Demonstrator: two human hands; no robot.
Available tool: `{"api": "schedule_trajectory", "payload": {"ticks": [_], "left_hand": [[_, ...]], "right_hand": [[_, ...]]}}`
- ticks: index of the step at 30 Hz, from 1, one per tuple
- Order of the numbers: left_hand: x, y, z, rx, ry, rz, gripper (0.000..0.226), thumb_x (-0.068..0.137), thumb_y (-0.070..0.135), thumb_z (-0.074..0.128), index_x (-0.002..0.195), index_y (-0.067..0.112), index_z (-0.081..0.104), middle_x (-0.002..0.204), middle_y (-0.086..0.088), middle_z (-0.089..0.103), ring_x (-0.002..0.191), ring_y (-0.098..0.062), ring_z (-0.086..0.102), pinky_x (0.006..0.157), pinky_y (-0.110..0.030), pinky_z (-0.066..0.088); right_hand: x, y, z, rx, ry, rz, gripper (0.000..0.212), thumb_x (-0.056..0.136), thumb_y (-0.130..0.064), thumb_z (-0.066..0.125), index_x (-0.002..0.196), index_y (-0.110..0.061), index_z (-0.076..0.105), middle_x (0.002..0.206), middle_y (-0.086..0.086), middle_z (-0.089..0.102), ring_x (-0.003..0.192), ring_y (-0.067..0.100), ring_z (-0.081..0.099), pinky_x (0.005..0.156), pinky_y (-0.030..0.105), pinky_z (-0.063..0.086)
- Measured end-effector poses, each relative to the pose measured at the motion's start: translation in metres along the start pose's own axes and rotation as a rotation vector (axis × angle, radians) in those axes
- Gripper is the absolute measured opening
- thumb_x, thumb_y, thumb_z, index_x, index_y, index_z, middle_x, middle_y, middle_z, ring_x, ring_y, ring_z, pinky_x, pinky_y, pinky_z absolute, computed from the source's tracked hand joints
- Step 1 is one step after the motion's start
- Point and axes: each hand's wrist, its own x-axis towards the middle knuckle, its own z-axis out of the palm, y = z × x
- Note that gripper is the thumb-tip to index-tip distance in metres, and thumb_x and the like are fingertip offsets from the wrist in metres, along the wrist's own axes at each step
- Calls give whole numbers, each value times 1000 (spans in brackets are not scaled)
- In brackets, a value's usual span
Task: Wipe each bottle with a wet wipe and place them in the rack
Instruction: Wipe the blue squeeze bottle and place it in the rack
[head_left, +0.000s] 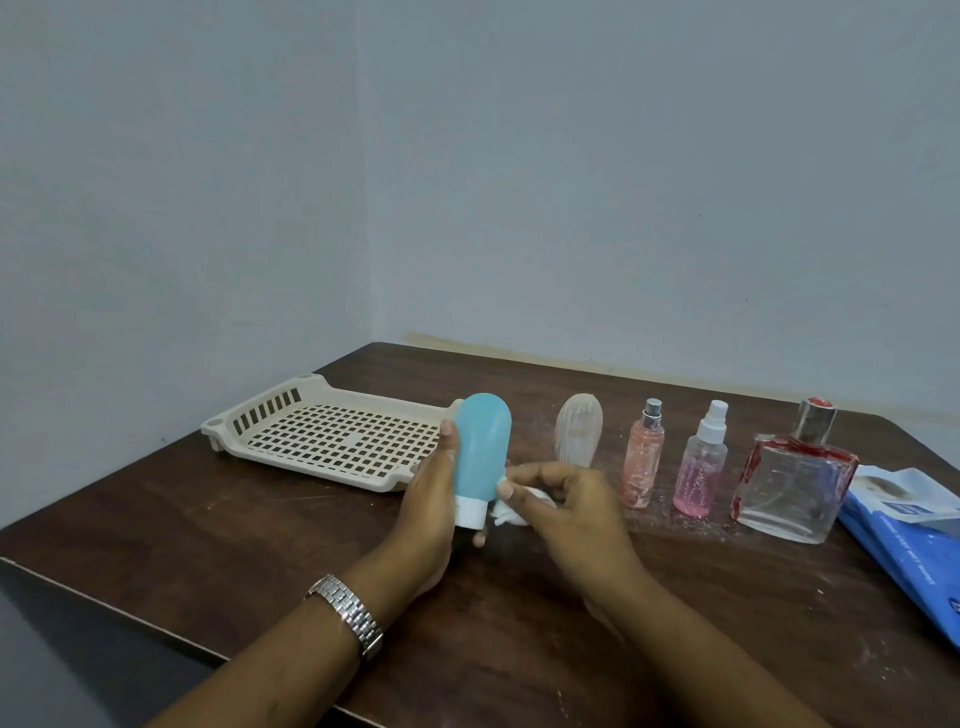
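Note:
My left hand grips a blue squeeze bottle, held upright on its white cap just above the table. My right hand holds a crumpled white wet wipe against the bottle's lower right side, near the cap. The cream plastic rack lies behind and to the left of my hands and holds nothing. To the right stand a ribbed white bottle, a pink spray bottle with a silver top, a pink spray bottle with a white top and a square glass bottle with red marks.
A blue wet-wipe pack lies at the table's right edge. The dark wooden table stands in a corner, with grey walls behind and to the left. Dusty specks lie around the standing bottles. A metal watch sits on my left wrist.

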Motion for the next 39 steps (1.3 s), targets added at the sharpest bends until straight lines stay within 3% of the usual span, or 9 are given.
{"api": "schedule_trajectory", "payload": {"ticks": [6, 9, 11, 14, 17, 21, 26, 33, 39], "left_hand": [[-6, -4, 5, 45, -239, -15, 56, 82, 58, 37, 116, 17, 57, 79, -7, 68, 56, -17, 59, 34, -22, 39], [-8, -2, 4, 2, -268, -27, 54, 82, 56, 37, 117, 20, 57, 86, -6, 70, 64, -17, 65, 38, -26, 47], [-8, 0, 3, -11, -264, -44, 56, 82, 56, 37, 120, 20, 57, 89, -6, 71, 68, -17, 68, 40, -27, 51], [-6, -1, 3, 10, -166, -23, 66, 80, 57, 38, 125, 12, 54, 94, -11, 67, 63, -16, 67, 35, -26, 47], [-3, 0, 3, 52, -47, -7, 63, 85, 57, 33, 116, 7, 56, 75, -7, 64, 49, -12, 62, 30, -21, 40], [2, 2, 1, 75, 41, -70, 56, 93, 57, 29, 94, 10, 57, 50, -2, 56, 33, -11, 49, 28, -16, 31], [6, 1, -3, -47, 12, -141, 71, 89, 69, 23, 79, 8, 57, 44, -1, 51, 30, -10, 42, 28, -12, 24], [2, -2, -1, -41, -165, -163, 74, 92, 64, 19, 104, 0, 54, 55, -11, 57, 30, -15, 45, 28, -13, 27], [1, -6, 3, -25, -268, -114, 64, 83, 63, 29, 110, 13, 59, 72, -9, 68, 55, -19, 64, 41, -27, 49]], "right_hand": [[9, -11, -13, 157, 230, -105, 12, 82, -7, 67, 91, -15, 71, 86, -4, 72, 81, 10, 68, 62, 26, 56], [5, -8, -9, -214, 238, -322, 21, 85, -9, 65, 103, -19, 70, 101, -16, 66, 96, 1, 62, 79, 22, 53], [4, -6, -4, -396, 213, -474, 24, 87, -6, 60, 106, -17, 70, 107, -11, 66, 102, -2, 57, 89, 15, 46], [2, -3, -1, -543, 148, -574, 31, 81, -3, 52, 105, -11, 71, 109, -1, 68, 104, -3, 50, 94, 7, 37], [-4, -5, -1, -586, 64, -624, 34, 82, -11, 45, 103, -13, 71, 109, -1, 68, 103, 1, 55, 94, 9, 37], [-8, -13, -1, -607, -79, -668, 37, 80, -14, 42, 101, -17, 72, 105, -5, 70, 100, 3, 55, 89, 15, 41], [-9, -17, -3, -607, -207, -747, 33, 79, 0, 54, 100, -17, 72, 106, -7, 69, 102, 3, 56, 89, 17, 44], [12, -3, -11, -574, 91, -588, 34, 80, 6, 57, 103, -15, 71, 105, -2, 69, 101, 0, 54, 93, 9, 39], [-1, -18, 2, -644, 22, -610, 26, 88, -13, 45, 103, -18, 67, 98, -1, 66, 93, 7, 56, 83, 14, 42]]}}
